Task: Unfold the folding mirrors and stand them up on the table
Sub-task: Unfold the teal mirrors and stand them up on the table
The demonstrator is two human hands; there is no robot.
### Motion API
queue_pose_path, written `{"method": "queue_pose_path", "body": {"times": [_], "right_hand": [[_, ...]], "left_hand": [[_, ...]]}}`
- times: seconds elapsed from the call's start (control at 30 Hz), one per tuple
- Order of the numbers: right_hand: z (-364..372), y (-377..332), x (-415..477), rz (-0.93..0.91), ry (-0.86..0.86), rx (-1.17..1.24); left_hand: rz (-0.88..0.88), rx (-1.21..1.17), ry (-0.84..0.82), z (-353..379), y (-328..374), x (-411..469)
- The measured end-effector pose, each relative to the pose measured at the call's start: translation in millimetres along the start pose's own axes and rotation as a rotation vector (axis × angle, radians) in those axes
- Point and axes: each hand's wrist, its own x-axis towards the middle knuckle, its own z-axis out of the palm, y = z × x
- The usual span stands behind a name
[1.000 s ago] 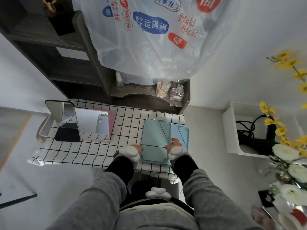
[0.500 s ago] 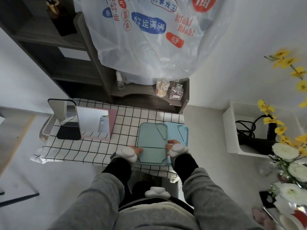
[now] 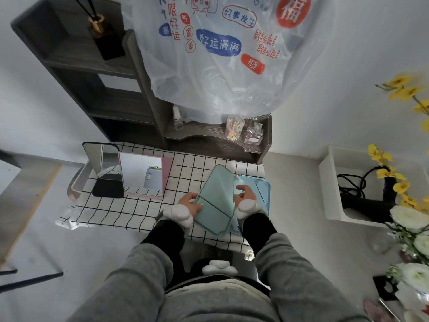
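A folded mint-green mirror (image 3: 217, 194) is lifted off the checked tablecloth (image 3: 130, 210) and tilted to the left. My left hand (image 3: 189, 203) grips its left edge and my right hand (image 3: 246, 195) grips its right edge. Under it, a folded light-blue mirror (image 3: 261, 189) lies flat on the table, partly hidden. At the table's left, a pink-framed mirror (image 3: 141, 173) and a black-framed mirror (image 3: 101, 163) stand unfolded and upright.
A dark wooden shelf unit (image 3: 111, 94) rises behind the table, with a cotton-swab jar (image 3: 234, 130) and a perfume bottle (image 3: 254, 134) on its low ledge. A printed plastic bag (image 3: 222, 54) hangs above. A white bin (image 3: 362, 182) and flowers (image 3: 404, 182) stand to the right.
The green mirror lay flat on the blue one; both hands have now raised it and tilted it leftward, uncovering more of the blue mirror.
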Motion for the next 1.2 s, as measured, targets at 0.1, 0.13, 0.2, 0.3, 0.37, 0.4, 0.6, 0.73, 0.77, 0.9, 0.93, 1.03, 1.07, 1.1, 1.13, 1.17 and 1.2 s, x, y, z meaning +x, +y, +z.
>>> {"method": "queue_pose_path", "body": {"times": [0.1, 0.13, 0.2, 0.3, 0.37, 0.4, 0.6, 0.73, 0.77, 0.9, 0.93, 1.03, 1.07, 1.1, 1.13, 1.17, 1.2], "right_hand": [[4, -7, -2, -0.029, 0.059, 0.076], [4, -10, -3, -0.035, 0.071, 0.113], [3, -12, -3, -0.044, 0.1, 0.193], [1, -15, -4, -0.05, 0.106, 0.251], [1, -17, -5, -0.018, 0.077, 0.288], [1, -18, -6, -0.002, 0.06, 0.306], [1, -30, -6, -0.043, 0.018, 0.252], [5, -41, -12, -0.093, -0.034, 0.274], [8, -42, -14, -0.092, -0.051, 0.286], [19, -51, -18, -0.116, -0.132, 0.225], [20, -52, -19, -0.128, -0.139, 0.201], [22, -55, -18, -0.151, -0.149, 0.169], [23, -56, -18, -0.157, -0.142, 0.168], [24, -57, -18, -0.16, -0.13, 0.175], [25, -59, -18, -0.166, -0.114, 0.183], [26, -60, -17, -0.174, -0.093, 0.193], [27, -60, -17, -0.184, -0.078, 0.209]], "left_hand": [[0.042, 0.021, -0.038, -5, 4, -4], [0.056, 0.019, -0.048, -8, 7, -7], [0.077, 0.016, -0.067, -12, 12, -14], [0.079, 0.033, -0.074, -17, 13, -21], [0.078, 0.042, -0.079, -21, 12, -22], [0.074, 0.039, -0.088, -22, 11, -22], [0.059, 0.009, -0.03, -35, 5, -17], [0.059, -0.017, 0.012, -46, 5, -11], [0.061, -0.017, 0.024, -47, 6, -10], [0.031, -0.096, 0.032, -58, 11, -1], [0.014, -0.136, 0.036, -60, 11, 2], [-0.028, -0.268, 0.053, -64, 9, 16], [-0.037, -0.304, 0.063, -67, 16, 11], [-0.04, -0.335, 0.07, -70, 21, 9], [-0.04, -0.355, 0.071, -73, 27, 5], [-0.035, -0.366, 0.066, -75, 32, 4], [-0.025, -0.374, 0.055, -76, 35, 3]]}}
